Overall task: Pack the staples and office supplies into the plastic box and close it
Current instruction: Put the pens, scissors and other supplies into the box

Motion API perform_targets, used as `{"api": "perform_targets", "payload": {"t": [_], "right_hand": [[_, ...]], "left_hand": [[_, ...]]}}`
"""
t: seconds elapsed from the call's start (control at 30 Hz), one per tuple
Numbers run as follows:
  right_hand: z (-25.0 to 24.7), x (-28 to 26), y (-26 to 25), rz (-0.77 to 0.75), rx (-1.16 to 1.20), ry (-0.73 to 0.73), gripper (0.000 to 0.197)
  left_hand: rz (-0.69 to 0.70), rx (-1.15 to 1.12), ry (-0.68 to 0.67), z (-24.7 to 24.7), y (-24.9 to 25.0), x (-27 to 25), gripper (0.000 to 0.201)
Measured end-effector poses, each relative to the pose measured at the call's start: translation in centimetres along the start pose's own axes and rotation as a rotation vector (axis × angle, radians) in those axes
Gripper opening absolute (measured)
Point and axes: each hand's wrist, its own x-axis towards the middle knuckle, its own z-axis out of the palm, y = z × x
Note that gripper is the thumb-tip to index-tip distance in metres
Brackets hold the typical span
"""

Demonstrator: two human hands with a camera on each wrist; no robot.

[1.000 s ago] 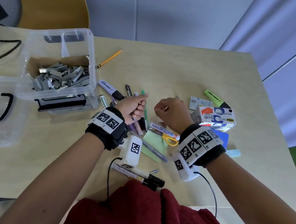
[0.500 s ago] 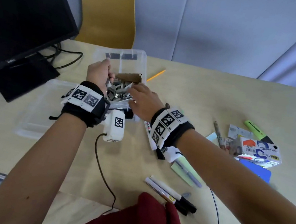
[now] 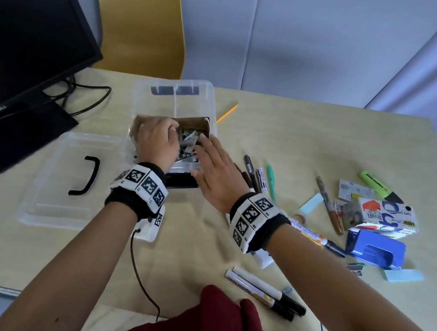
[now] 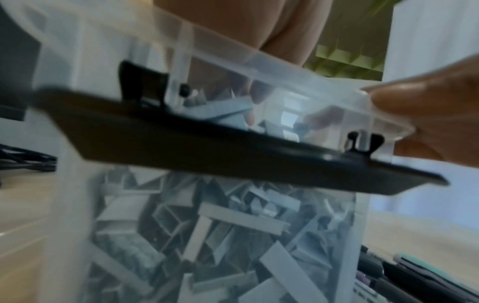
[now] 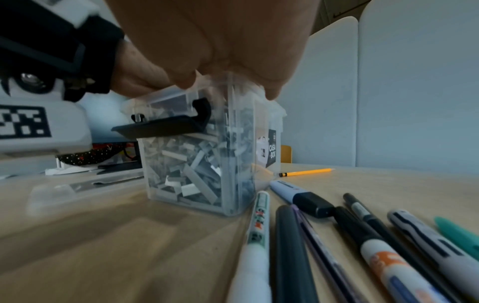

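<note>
Both grips are at the clear plastic box [image 3: 210, 99]: the left hand [image 3: 157, 139] reaches down inside it with fingers curled among the staples [image 3: 188, 143], though whether it actually pinches any cannot be told, while the right hand [image 3: 215, 170] lies flat and released, fingers straight, over the box's rim at its 4 o'clock corner. See-through walls show the box about full of grey staple strips, jumbled at all angles, with a brown cardboard piece [image 3: 194, 122] standing inside toward 12 o'clock. A black latch [image 5: 166, 127] juts out flat from the box's near side, unfastened. Its clear lid [image 3: 67, 179], with a black handle [image 3: 88, 177], lies flat on the surface just beside the box at 8 o'clock. A yellow pencil [image 3: 227, 113] lies at 1 o'clock from the box. Markers and pens [image 3: 259, 175] lie side by side right against the box at 4 o'clock, partly under the right wrist. Farther toward 3 o'clock sit a green highlighter [image 3: 378, 182], a white carton [image 3: 387, 216], a blue hole punch [image 3: 375, 248] and pale blue sticky notes [image 3: 403, 275]. Two white markers [image 3: 263, 291] lie at 6 o'clock. A black monitor [image 3: 24, 31] stands at 10 o'clock, and a yellow chair [image 3: 140, 23] behind the surface.
</note>
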Motion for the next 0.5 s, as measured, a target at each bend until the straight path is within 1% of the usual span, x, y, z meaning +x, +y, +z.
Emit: {"api": "perform_targets", "payload": {"t": [0.07,0.17,0.27,0.33,0.43,0.5], "right_hand": [[0.5,-0.4,-0.1,-0.034,0.010,0.063,0.049],[0.8,-1.3,-0.2,-0.087,0.014,0.140,0.044],[1.3,-2.1,-0.6,-0.143,0.039,0.145,0.051],[1.6,-2.5,-1.2,-0.167,0.104,0.129,0.057],[1.2,-3.4,-1.6,-0.229,0.265,0.146,0.059],[0.5,-4.1,-0.8,-0.237,0.346,0.229,0.057]], "left_hand": [[0.030,0.119,0.003,0.1,-0.2,0.0,0.026],[0.025,0.191,-0.034,0.2,-0.6,0.2,0.032],[0.030,0.235,-0.194,-0.1,-1.2,0.6,0.039],[0.064,0.250,-0.258,-0.5,-1.6,0.8,0.040],[0.157,0.279,-0.261,-1.1,-2.0,0.6,0.039],[0.127,0.304,-0.253,-1.4,-1.3,0.2,0.038]]}}
